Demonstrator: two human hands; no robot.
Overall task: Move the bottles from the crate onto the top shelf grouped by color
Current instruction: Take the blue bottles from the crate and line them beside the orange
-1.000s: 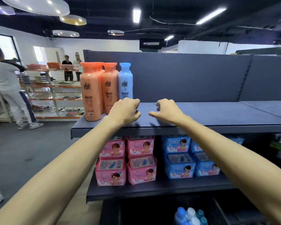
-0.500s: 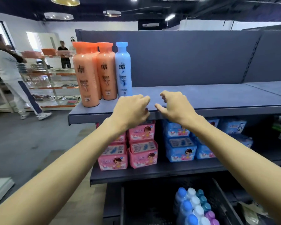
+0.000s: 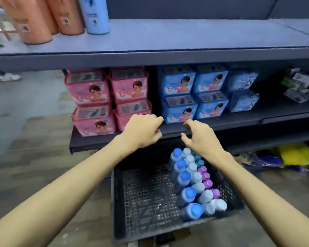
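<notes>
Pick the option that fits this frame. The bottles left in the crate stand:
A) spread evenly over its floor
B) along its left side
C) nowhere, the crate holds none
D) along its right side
D: the capped bottles stand packed together along the right side of the crate, while the left part of its mesh floor shows bare.

A shop: grey metal shelving (image 3: 185, 36) with neatly stacked pink packs (image 3: 89, 90) and blue packs (image 3: 194, 82), barcoded bottles (image 3: 68, 15) on top.
</notes>
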